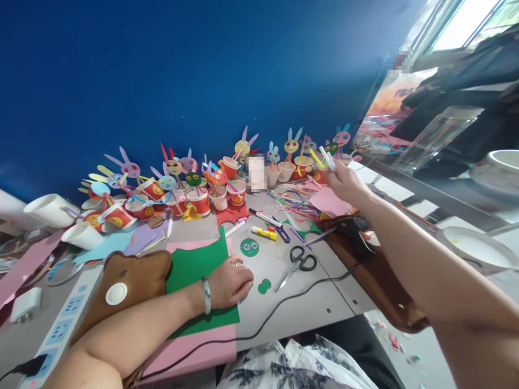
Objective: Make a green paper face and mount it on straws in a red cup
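Observation:
My left hand (232, 282), with a ring and a bangle, rests loosely curled on a green paper sheet (194, 270); I see nothing in it. My right hand (346, 182) reaches to the back right, its fingers closed around white sticks (326, 158) beside a yellow strip (316, 158); their exact kind is unclear. Between the hands lie a green paper face (249, 247) with two eyes, a small green paper piece (264, 286), open-bladed black-handled scissors (298, 265), a yellow glue stick (264, 233) and a marker (265, 218).
Paper-cup rabbits (198, 200) line the blue wall. Paper strips (294, 202) lie behind the scissors. A black cable (279, 300) crosses the table front. A brown bear-shaped cushion (138, 270) and a power strip (68, 319) are at left; a brown case (352, 254) lies under my right arm.

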A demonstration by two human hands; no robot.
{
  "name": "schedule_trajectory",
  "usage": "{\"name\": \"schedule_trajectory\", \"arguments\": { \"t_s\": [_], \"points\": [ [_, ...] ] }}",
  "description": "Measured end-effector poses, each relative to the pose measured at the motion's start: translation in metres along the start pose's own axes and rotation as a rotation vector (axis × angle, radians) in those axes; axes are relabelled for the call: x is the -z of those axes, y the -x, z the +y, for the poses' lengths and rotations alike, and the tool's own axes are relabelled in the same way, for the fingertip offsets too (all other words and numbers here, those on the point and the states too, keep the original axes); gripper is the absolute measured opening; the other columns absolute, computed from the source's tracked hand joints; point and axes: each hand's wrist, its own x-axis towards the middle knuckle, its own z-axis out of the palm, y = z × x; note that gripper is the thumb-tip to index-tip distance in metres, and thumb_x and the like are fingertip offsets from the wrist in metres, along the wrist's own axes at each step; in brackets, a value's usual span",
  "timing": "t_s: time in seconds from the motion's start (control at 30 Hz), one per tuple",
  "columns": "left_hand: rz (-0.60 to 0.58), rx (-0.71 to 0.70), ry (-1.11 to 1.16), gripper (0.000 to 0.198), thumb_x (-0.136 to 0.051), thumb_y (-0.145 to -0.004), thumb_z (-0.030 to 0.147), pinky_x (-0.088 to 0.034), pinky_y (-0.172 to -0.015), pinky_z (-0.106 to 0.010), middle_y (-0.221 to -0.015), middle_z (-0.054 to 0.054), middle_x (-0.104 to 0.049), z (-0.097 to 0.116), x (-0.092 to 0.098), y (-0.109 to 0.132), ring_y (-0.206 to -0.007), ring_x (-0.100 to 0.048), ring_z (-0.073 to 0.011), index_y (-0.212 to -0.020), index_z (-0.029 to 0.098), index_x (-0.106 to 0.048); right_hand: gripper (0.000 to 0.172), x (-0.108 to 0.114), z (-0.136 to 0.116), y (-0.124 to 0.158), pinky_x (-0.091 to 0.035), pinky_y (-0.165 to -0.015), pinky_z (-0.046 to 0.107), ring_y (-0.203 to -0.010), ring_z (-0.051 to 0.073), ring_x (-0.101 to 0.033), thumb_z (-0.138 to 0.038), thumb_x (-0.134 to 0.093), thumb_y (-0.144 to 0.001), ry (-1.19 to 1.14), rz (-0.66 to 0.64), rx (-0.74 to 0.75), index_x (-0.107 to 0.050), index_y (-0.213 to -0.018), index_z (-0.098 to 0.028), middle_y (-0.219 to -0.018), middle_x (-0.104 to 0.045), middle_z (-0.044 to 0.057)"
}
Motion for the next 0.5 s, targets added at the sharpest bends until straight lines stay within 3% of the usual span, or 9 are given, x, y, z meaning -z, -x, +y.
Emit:
{"name": "schedule_trajectory", "arguments": {
  "t_s": [0.1,0.2,0.27,0.4,0.5],
  "points": [
    [0.029,0.001,0.003,0.013,-0.044,-0.094,0.02,-0.039,-0.104,-0.036,-0.076,0.0,-0.067,0.0,-0.001,0.0,-0.071,-0.061,-0.0142,-0.088,0.02,-0.056,0.031,0.016,0.024,0.026,-0.034,-0.065,0.035,-0.067,0.022,-0.05,-0.032,-0.036,-0.096,0.128,-0.016,-0.168,-0.056,-0.104,-0.01,-0.083,-0.062,0.019],
    [0.012,0.012,0.008,0.015,-0.043,-0.094,0.02,-0.04,-0.104,-0.036,-0.076,0.0,-0.067,0.0,-0.001,0.0,-0.07,-0.061,-0.0141,-0.086,0.02,-0.056,0.03,0.026,0.043,0.052,-0.037,-0.066,0.033,-0.069,0.022,-0.055,-0.028,-0.034,-0.095,0.165,-0.061,-0.262,-0.06,-0.099,-0.013,-0.081,-0.065,0.017],
    [0.014,0.015,0.006,0.015,-0.043,-0.094,0.02,-0.041,-0.103,-0.037,-0.075,-0.001,-0.066,0.0,-0.002,0.0,-0.069,-0.062,-0.0145,-0.086,0.019,-0.056,0.039,0.031,0.054,0.065,-0.039,-0.069,0.033,-0.076,0.023,-0.058,-0.031,-0.026,-0.098,0.206,-0.038,-0.317,-0.06,-0.103,-0.013,-0.088,-0.067,0.019],
    [0.058,0.01,-0.013,0.016,-0.043,-0.094,0.019,-0.043,-0.102,-0.038,-0.074,-0.001,-0.067,0.0,-0.003,0.0,-0.068,-0.061,-0.0147,-0.087,0.02,-0.057,0.047,0.032,0.081,0.083,-0.036,-0.07,0.043,-0.086,0.034,-0.061,-0.039,-0.03,-0.097,0.369,-0.039,-0.455,-0.059,-0.118,-0.01,-0.101,-0.066,0.032],
    [0.078,0.01,-0.016,0.017,-0.043,-0.094,0.017,-0.044,-0.101,-0.037,-0.073,0.001,-0.067,0.001,-0.004,0.0,-0.068,-0.061,-0.0142,-0.087,0.021,-0.058,0.041,0.024,0.1,0.094,-0.038,-0.07,0.042,-0.086,0.034,-0.064,-0.032,-0.038,-0.093,0.404,-0.129,-0.484,-0.063,-0.118,-0.011,-0.103,-0.067,0.031]
  ]
}}
